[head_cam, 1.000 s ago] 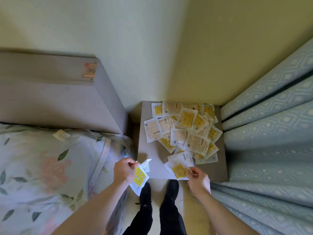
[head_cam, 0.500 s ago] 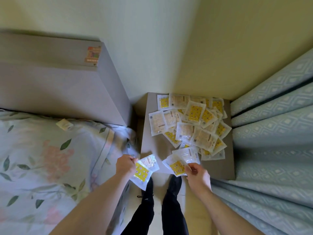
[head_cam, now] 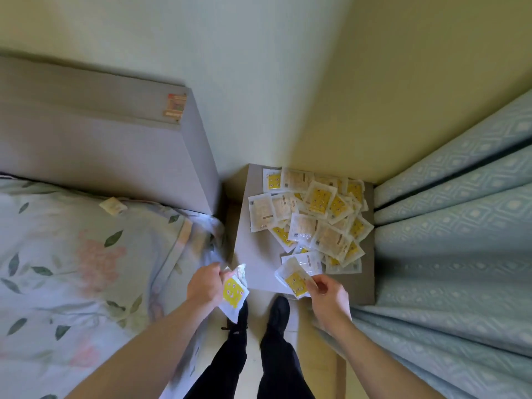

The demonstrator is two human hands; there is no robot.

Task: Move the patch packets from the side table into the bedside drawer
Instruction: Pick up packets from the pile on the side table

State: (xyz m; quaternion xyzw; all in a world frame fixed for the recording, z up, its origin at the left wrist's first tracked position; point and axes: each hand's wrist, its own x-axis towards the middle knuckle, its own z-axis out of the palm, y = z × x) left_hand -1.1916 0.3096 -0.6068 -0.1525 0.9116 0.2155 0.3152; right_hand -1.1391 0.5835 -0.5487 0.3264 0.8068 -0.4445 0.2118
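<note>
A heap of several clear and yellow patch packets (head_cam: 311,214) covers the far and right part of the grey side table (head_cam: 259,260). My left hand (head_cam: 205,283) grips a small bunch of packets (head_cam: 234,292) off the table's near left corner. My right hand (head_cam: 328,295) pinches a yellow packet (head_cam: 293,279) at the table's front edge, lifted a little. No drawer is visible in this view.
A bed with a floral cover (head_cam: 80,269) and a grey headboard (head_cam: 115,133) lies to the left. Blue patterned curtains (head_cam: 454,240) hang close on the right. My black shoes (head_cam: 259,315) stand on the floor in front of the table.
My right hand has drawn the yellow packet off the heap toward the front edge. My left hand keeps its packets. The camera has tipped down and the table sits lower in view.
</note>
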